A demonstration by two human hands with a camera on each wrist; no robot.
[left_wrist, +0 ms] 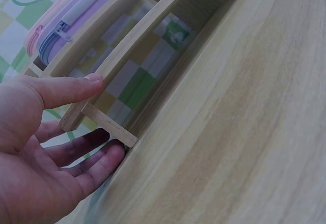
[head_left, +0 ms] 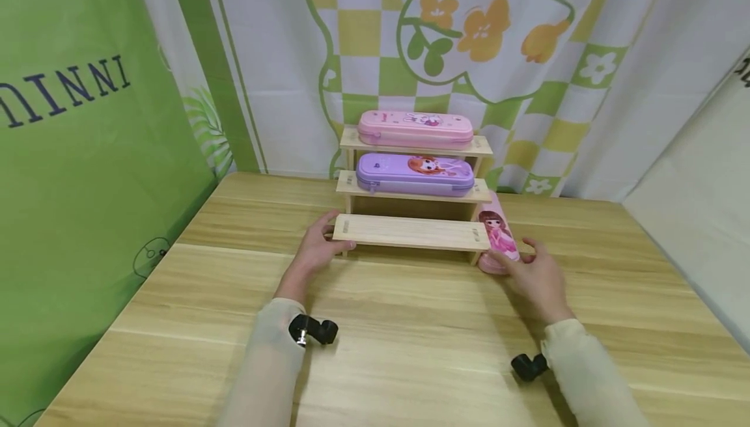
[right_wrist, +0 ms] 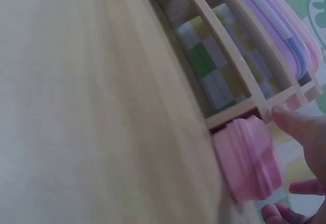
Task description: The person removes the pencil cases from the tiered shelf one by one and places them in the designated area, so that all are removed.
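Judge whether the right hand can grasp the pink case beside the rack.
Probably yes: the right hand is close beside the pink case, with nothing visible between them.

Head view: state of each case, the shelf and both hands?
Shelf: upright on the table
Top pink case: closed, on the shelf
Purple case: closed, on the shelf
Lower pink case: closed, flat beside the shelf
Left hand: gripping the shelf's left end
Right hand: loosely bent, holding nothing

The green cloth (head_left: 70, 219) reads "INNI" (its first letters unclear).
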